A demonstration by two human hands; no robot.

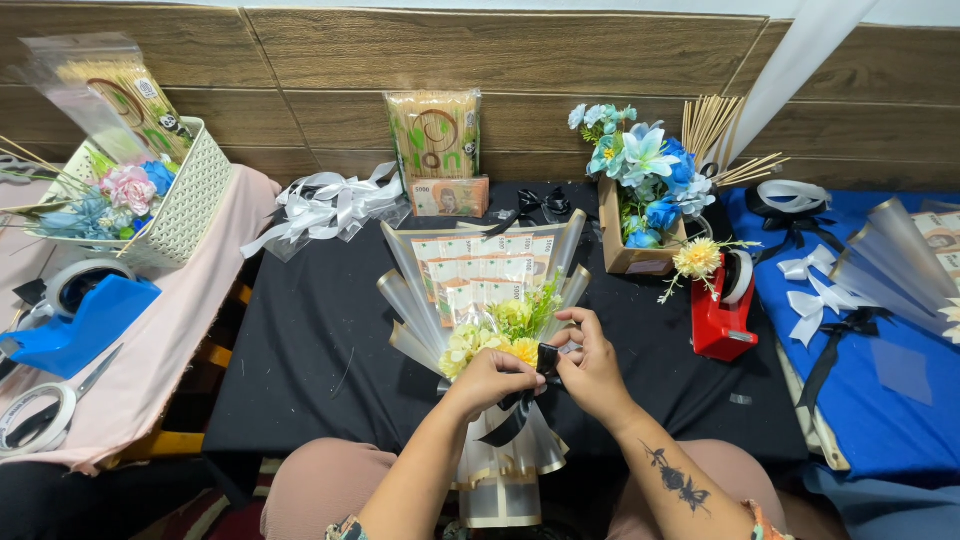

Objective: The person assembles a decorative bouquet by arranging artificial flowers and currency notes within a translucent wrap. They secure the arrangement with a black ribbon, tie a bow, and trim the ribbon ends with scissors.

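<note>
The bouquet [480, 300] of fanned banknotes and yellow flowers, wrapped in frosted film, lies at the near edge of the black-draped bench [320, 350]. Both hands pinch the black ribbon [545, 358] at its neck: left hand [490, 380] and right hand [590, 365] closed on it. A cardboard box [625, 250] holds blue fabric flowers and wooden sticks; a white woven basket [185, 200] holds pink and blue blooms. A red tape dispenser [722, 310] stands right. Wood panelling backs everything.
</note>
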